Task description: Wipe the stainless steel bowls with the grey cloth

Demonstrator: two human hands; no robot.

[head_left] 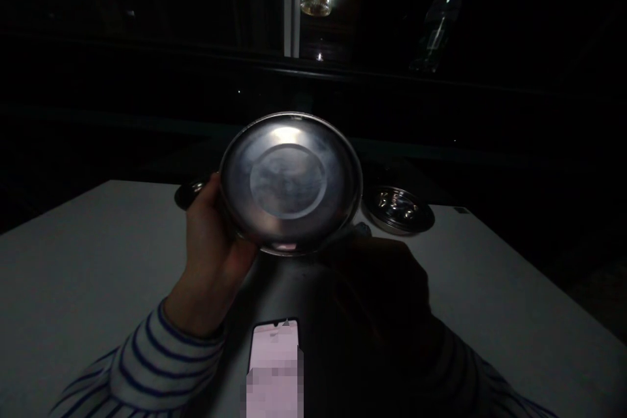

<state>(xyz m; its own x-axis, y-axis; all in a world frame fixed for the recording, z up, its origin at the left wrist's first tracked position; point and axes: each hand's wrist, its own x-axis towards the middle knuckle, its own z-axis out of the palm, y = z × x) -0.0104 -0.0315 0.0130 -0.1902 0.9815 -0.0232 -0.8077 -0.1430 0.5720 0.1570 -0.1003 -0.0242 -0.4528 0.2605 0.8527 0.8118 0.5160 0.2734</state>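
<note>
A round, shiny stainless steel plate (pixel 289 183) is tilted up in front of me, its flat circular middle facing my view. My left hand (pixel 210 255) grips it at the lower left edge, the thumb along the rim and the other fingers partly behind it. Just below the plate's right edge, my right hand (pixel 386 281) is curled and lies in deep shadow. Its fingers barely show, and I cannot make out what is in them. A small greyish thing (pixel 362 229) shows beside that hand, too dark to name.
On the white table (pixel 63 255), a steel bowl (pixel 399 210) stands at the back right and another metal dish (pixel 190 193) at the back left, partly behind my left hand. A lit phone (pixel 274 353) lies near me. Beyond, a plastic bottle (pixel 441 23) stands in the dark.
</note>
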